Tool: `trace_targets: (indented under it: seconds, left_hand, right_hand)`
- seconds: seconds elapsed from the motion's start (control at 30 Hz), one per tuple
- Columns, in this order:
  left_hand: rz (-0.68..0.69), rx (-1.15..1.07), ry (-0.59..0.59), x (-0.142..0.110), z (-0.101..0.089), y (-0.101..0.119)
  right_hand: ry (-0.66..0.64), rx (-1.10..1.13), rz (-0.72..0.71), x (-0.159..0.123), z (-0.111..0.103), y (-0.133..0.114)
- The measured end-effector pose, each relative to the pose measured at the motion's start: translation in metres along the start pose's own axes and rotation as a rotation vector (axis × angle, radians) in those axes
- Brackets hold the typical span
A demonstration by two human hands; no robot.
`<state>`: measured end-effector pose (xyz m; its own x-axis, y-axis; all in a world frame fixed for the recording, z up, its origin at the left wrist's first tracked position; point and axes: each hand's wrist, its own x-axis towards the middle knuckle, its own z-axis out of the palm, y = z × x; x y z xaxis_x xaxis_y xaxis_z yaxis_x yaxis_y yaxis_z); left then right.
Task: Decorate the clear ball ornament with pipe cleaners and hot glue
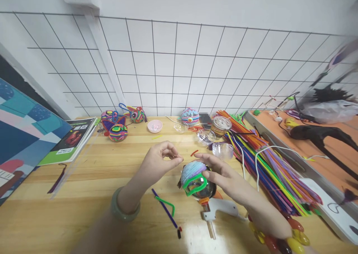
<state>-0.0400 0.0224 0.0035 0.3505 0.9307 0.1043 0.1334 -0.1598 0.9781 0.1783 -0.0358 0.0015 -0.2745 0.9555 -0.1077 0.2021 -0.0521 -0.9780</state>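
Observation:
My right hand [225, 174] curls around a clear plastic ball [206, 189] partly covered in light blue and purple pipe cleaner, with a bright green pipe cleaner loop [192, 190] on its front. A dark tassel shows at the ball's left side. To the left of the ball, apart from it, my left hand [162, 158] pinches thumb and forefinger together; whatever is between them is too small to make out. Right below the ball lies a white glue gun [222, 208]. A bent green pipe cleaner [167, 202] and a dark blue one [167, 211] rest on the table nearby.
Finished colourful balls [118, 132] and a pink dish [154, 126] stand along the back. Clear half shells [222, 149] and a round tub [220, 125] sit back right. A pipe cleaner bundle [268, 172], white cable and power strip [327, 205] line the right; books [72, 138] lie left.

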Motion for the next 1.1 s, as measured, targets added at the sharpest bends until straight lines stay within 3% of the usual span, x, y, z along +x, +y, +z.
trace_targets:
  seconds: [0.37,0.67,0.97,1.1]
  left_hand:
    - [-0.126,-0.111,0.0,0.0033,-0.0028,-0.003]
    - [-0.152,-0.238,-0.081,0.0025,-0.0057,0.0022]
    - [-0.062,-0.149,-0.049,0.0022,-0.0026,0.0025]
    - [-0.117,-0.135,-0.103,-0.0016,0.0021,-0.0012]
  right_hand:
    - [0.049,-0.073,-0.006,0.0027,-0.0019,-0.0028]
    - [0.063,-0.077,-0.002,0.0031,-0.0012,-0.0022]
    - [0.066,-0.109,-0.015,0.0067,-0.0021,-0.002]
    - [0.049,-0.035,-0.011,0.0092,0.0012,0.0002]
